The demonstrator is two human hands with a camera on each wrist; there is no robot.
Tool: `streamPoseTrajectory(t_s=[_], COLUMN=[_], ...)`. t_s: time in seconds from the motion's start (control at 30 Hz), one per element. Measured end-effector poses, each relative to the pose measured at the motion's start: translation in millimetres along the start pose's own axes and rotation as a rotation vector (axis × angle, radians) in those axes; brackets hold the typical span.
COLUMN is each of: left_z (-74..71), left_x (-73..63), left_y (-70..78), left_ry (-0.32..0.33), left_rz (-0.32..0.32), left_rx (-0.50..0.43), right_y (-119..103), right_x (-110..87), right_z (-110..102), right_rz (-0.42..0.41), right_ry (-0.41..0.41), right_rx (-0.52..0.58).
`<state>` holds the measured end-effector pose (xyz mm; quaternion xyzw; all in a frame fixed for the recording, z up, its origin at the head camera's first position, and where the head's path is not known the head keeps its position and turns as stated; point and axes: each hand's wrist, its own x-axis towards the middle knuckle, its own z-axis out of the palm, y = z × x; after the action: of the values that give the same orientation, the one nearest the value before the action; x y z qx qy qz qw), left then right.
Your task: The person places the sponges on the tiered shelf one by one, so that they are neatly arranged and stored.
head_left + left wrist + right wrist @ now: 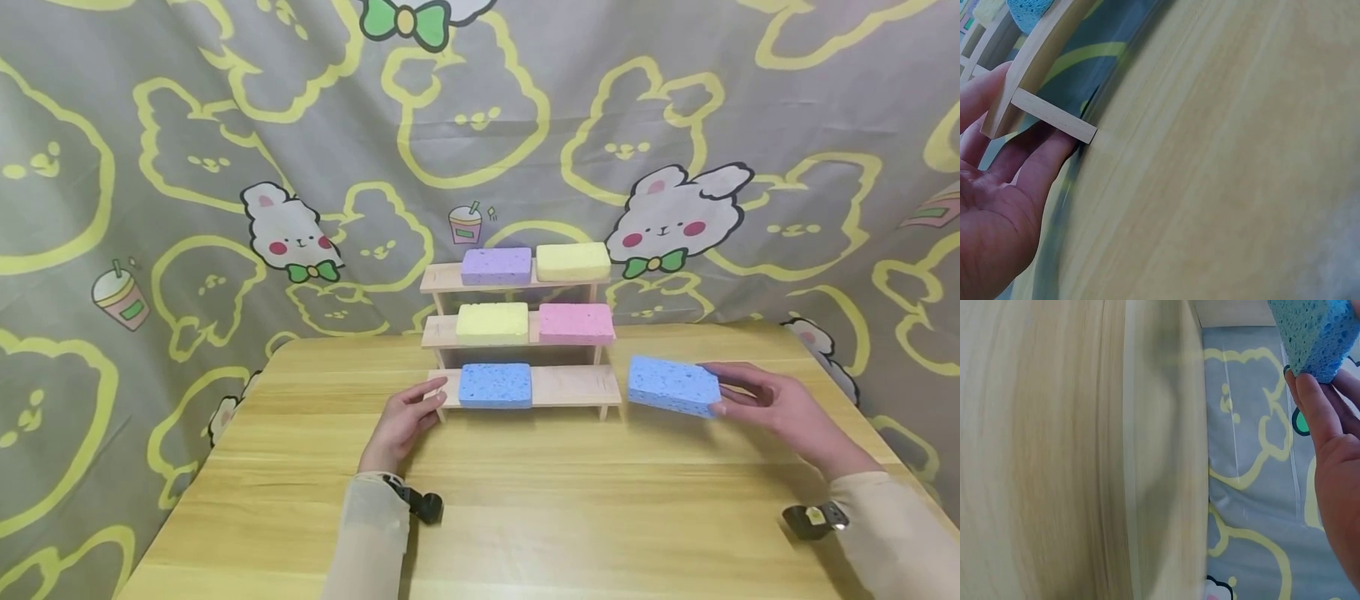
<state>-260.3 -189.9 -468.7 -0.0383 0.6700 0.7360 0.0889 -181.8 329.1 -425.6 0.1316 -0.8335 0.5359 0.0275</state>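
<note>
A blue sponge (671, 387) is pinched by its right end in my right hand (787, 412), raised over the table to the right of a three-tier wooden rack (576, 385). In the right wrist view the fingers press on the end of this pitted sponge (1316, 337). My left hand (401, 425) holds the left end of the lowest shelf. The left wrist view shows its fingers about the board (1013, 94), some of them behind the leg (1054, 115). Another blue sponge (495, 386) lies on the lowest shelf's left half; bare wood shows beside it.
On the middle shelf sit a yellow sponge (492, 323) and a pink sponge (576, 323). The top shelf bears a purple sponge (496, 266) and a second yellow sponge (573, 262). Behind the wooden table (525, 500) hangs a grey patterned curtain (480, 100).
</note>
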Motion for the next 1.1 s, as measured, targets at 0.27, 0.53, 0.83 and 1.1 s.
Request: streamPoseTrajectory(t_s=[0.27,0.53,0.83,1.1], left_z=[1.2,0.3,0.5,1.5], left_x=[-2.2,-1.7,-2.9,-3.6], left_y=[2.2,2.2,4.7,4.7], left_ry=[0.006,0.003,-0.003,-0.002], left_rz=[0.004,-0.009,-0.023,-0.018], left_rx=[0.002,-0.002,-0.007,-0.019], right_y=[-5,-8,-11,-15], right_x=[2.6,6.5,8.1,9.4], right_z=[7,14,20,26], right_rz=[-0.05,-0.064,-0.062,-0.057], right_ry=[-0.031,-0.037,-0.055,-0.069], right_rx=[0.018,0.009,0.024,0.053])
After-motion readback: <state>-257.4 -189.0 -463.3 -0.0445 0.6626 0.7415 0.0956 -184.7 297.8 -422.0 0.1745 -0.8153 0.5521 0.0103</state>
